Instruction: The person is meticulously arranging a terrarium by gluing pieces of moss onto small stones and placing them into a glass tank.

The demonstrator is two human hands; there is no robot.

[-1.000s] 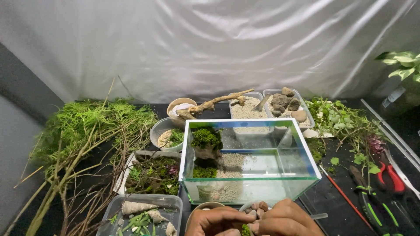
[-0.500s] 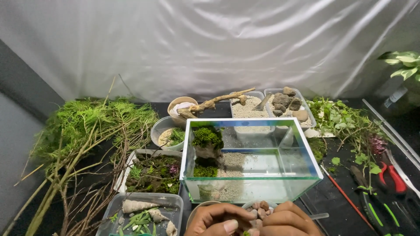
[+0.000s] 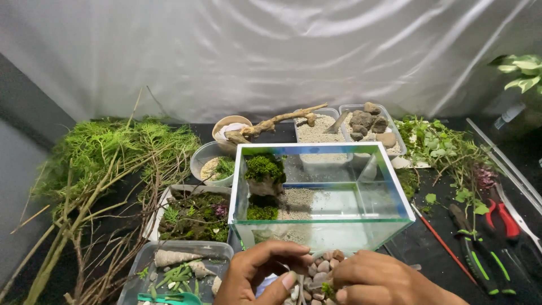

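Observation:
Both of my hands are at the bottom edge, just in front of a small glass tank point(image 3: 389, 195). My left hand point(image 3: 257, 274) curls its fingers over a heap of small pebbles point(image 3: 320, 272). My right hand point(image 3: 384, 279) pinches a small green plant sprig point(image 3: 327, 291) against the pebbles. Inside the tank lies pale sand point(image 3: 316, 200), with a mossy stone point(image 3: 265, 172) and a second moss clump point(image 3: 261, 212) at its left side. What the pebbles rest in is hidden by my hands.
Green leafy branches point(image 3: 107, 164) fill the left. A tray of moss point(image 3: 195, 217) and a clear tub with shells point(image 3: 178, 262) sit near left. Bowls point(image 3: 228, 127), driftwood point(image 3: 276, 121), sand and rock trays point(image 3: 370, 124) stand behind. Plant cuttings point(image 3: 446, 149), pliers point(image 3: 477, 254), red-handled tools point(image 3: 502, 214) lie right.
My hands have stayed over the pebbles, fingers shifting slightly; the left fingers have spread and the right hand has closed in on the sprig. The view has tilted down a little.

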